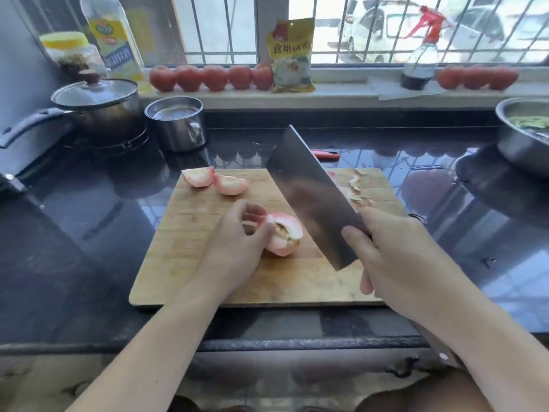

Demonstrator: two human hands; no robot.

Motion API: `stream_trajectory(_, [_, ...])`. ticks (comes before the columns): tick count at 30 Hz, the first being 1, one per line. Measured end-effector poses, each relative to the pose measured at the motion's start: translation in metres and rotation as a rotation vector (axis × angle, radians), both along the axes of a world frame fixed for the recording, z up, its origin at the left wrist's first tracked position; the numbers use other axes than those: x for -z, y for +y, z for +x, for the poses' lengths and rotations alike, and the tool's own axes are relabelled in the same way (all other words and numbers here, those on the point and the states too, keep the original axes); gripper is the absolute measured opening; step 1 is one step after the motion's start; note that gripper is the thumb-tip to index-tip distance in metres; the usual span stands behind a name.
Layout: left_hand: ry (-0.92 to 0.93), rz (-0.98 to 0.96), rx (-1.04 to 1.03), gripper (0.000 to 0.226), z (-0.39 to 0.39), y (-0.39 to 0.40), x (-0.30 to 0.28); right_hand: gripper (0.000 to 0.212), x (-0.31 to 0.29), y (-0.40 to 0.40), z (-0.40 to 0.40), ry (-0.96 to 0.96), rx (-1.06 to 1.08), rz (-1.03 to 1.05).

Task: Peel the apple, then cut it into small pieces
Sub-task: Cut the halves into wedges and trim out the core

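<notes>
A peeled, pinkish apple piece (283,236) with its core showing lies in the middle of the wooden cutting board (190,251). My left hand (237,242) grips its left side with curled fingers. My right hand (395,257) holds a wide cleaver (312,197) by the handle, with the blade raised and tilted just to the right of the apple piece. Two cut apple wedges (214,181) lie at the board's far left. Apple peels (358,188) are heaped at the board's far right, partly hidden behind the blade.
A steel mug (176,123) and a lidded pot (98,108) stand at the back left on the dark counter. A red peeler (326,155) lies behind the board. A steel bowl (523,135) sits at the right. Tomatoes (211,77), a bag and bottles line the windowsill.
</notes>
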State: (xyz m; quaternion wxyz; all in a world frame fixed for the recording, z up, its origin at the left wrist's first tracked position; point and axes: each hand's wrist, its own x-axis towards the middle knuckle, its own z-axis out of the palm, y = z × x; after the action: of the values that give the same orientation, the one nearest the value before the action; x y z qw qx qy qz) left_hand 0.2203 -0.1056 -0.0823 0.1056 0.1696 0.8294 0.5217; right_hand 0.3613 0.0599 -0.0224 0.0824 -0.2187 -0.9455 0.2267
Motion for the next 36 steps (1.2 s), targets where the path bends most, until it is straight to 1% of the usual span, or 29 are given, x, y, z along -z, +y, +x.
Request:
stream_trajectory(2, [0.162, -0.043, 0.095, 0.025, 0.008, -0.009, 0.005, 0.029, -0.004, 0.000, -0.001, 0.019, 0.020, -0.018])
stream_trajectory(4, [0.337, -0.222, 0.246, 0.040, 0.011, -0.015, 0.008, 0.028, -0.006, 0.003, -0.002, 0.050, 0.053, -0.065])
stream_trajectory(6, [0.486, -0.425, 0.330, 0.054, 0.005, -0.014, 0.011, 0.027, -0.006, 0.006, -0.004, 0.069, 0.080, -0.121])
stream_trajectory(7, [0.535, -0.459, 0.325, 0.053, 0.000, -0.011, 0.011, 0.027, -0.006, 0.008, -0.004, 0.077, 0.084, -0.147])
stream_trajectory(8, [0.560, -0.446, 0.299, 0.045, -0.004, -0.007, 0.008, 0.026, -0.005, 0.010, -0.004, 0.081, 0.086, -0.166])
stream_trajectory(9, [0.542, -0.423, 0.262, 0.035, -0.008, -0.003, 0.002, 0.025, -0.004, 0.012, -0.004, 0.080, 0.088, -0.181])
stream_trajectory(10, [0.474, -0.377, 0.229, 0.026, -0.013, -0.001, -0.005, 0.024, -0.004, 0.014, -0.004, 0.075, 0.091, -0.191])
stream_trajectory(11, [0.332, -0.320, 0.210, 0.023, -0.016, 0.002, -0.012, 0.023, -0.004, 0.015, -0.004, 0.068, 0.094, -0.201])
stream_trajectory(13, [-0.047, -0.190, 0.224, 0.027, -0.019, 0.007, -0.023, 0.021, -0.007, 0.019, -0.004, 0.046, 0.097, -0.224])
stream_trajectory(14, [-0.136, -0.199, 0.244, 0.031, -0.019, 0.008, -0.026, 0.019, -0.009, 0.020, -0.005, 0.031, 0.094, -0.235])
stream_trajectory(15, [-0.119, -0.282, 0.259, 0.033, -0.019, 0.010, -0.026, 0.018, -0.012, 0.020, -0.006, 0.018, 0.088, -0.247])
stream_trajectory(17, [0.086, -0.540, 0.233, 0.037, -0.020, 0.008, -0.018, 0.018, -0.018, 0.018, -0.009, -0.003, 0.063, -0.264])
stream_trajectory(18, [0.179, -0.628, 0.200, 0.040, -0.020, 0.004, -0.015, 0.018, -0.019, 0.017, -0.011, -0.018, 0.051, -0.268])
stream_trajectory(19, [0.222, -0.635, 0.181, 0.040, -0.021, -0.001, -0.014, 0.019, -0.021, 0.015, -0.013, -0.034, 0.041, -0.270])
stream_trajectory(20, [0.235, -0.558, 0.184, 0.038, -0.022, -0.008, -0.011, 0.020, -0.021, 0.013, -0.014, -0.051, 0.031, -0.272])
stream_trajectory(22, [0.218, -0.312, 0.254, 0.035, -0.022, -0.021, -0.004, 0.021, -0.023, 0.009, -0.017, -0.088, 0.001, -0.265])
stream_trajectory(23, [0.223, -0.244, 0.297, 0.038, -0.020, -0.027, -0.001, 0.021, -0.025, 0.006, -0.018, -0.114, -0.013, -0.254])
stream_trajectory(25, [0.260, -0.210, 0.358, 0.051, -0.016, -0.031, 0.006, 0.020, -0.028, -0.001, -0.020, -0.172, -0.039, -0.220])
stream_trajectory(27, [0.337, -0.192, 0.339, 0.055, -0.016, -0.030, 0.015, 0.020, -0.031, -0.009, -0.023, -0.204, -0.064, -0.134])
stream_trajectory(31, [0.532, -0.164, 0.318, 0.043, -0.016, -0.029, 0.028, 0.025, -0.036, -0.023, -0.028, -0.236, -0.109, 0.079])
stream_trajectory(35, [0.704, -0.109, 0.342, 0.032, -0.013, -0.030, 0.031, 0.024, -0.034, -0.030, -0.029, -0.269, -0.139, 0.115])
stream_trajectory(36, [0.739, -0.104, 0.360, 0.030, -0.013, -0.028, 0.031, 0.021, -0.030, -0.030, -0.030, -0.273, -0.145, 0.152])
